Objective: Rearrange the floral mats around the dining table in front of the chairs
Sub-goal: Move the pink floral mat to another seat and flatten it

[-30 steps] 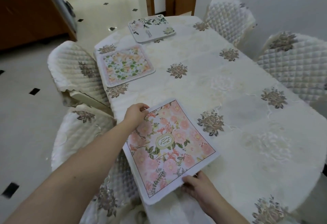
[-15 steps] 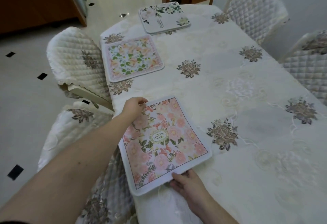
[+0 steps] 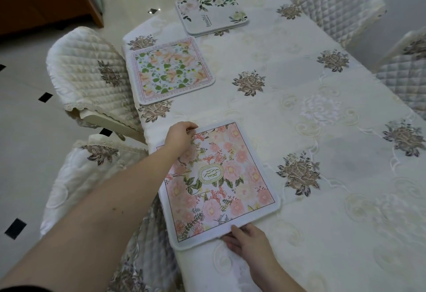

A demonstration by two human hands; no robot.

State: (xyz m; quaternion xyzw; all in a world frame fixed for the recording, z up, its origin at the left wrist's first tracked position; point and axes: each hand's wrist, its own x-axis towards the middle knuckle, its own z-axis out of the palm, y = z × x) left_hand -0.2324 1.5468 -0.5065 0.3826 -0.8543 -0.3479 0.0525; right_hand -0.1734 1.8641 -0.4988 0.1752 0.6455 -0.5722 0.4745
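Left hand [image 3: 181, 136] and right hand [image 3: 247, 241] pinch pink mat [image 3: 219, 181]; long axis along table edge.

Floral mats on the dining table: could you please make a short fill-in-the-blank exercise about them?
1. The table carries ___ places with floral mats.
2. Both hands hold the ___ mat.
3. The left hand grips that mat's ___ corner; the right hand its near edge.

Missing words: three; pink; far
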